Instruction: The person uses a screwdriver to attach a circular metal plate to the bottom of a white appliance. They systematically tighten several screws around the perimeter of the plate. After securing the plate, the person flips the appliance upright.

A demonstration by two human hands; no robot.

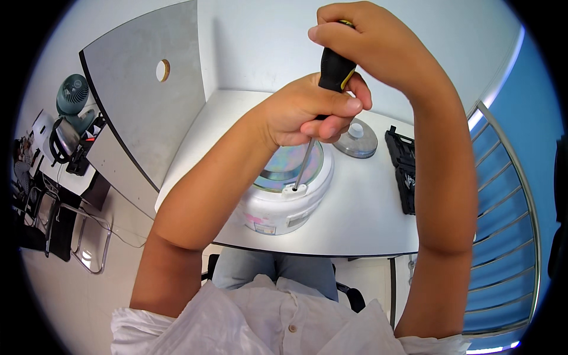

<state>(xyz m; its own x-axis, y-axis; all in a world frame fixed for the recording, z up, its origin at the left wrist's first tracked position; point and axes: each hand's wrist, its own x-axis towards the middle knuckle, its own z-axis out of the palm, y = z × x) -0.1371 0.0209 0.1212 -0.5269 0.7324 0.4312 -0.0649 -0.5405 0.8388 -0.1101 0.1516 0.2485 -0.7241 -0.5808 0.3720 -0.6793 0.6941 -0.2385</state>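
A screwdriver (pixel 335 70) with a black and yellow handle stands tilted in both my hands. My right hand (pixel 361 29) wraps round the top of its handle. Lower down, my left hand (pixel 316 109) closes round the bottom of the handle, above the metal shaft. The tip of the shaft meets a small white tab on the near rim of a round white rice cooker (pixel 278 210), at a dark hole. Its metal bottom or inside shows a shiny, rainbow-tinted round surface, partly hidden by my left forearm.
Behind the cooker lies a round glass lid (pixel 358 142) with a white knob. An open black tool case (pixel 403 171) sits at the table's right. A grey partition (pixel 148 77) rises at the left; a metal railing (pixel 520 189) stands at the right. The white table (pixel 367 219) ends near my lap.
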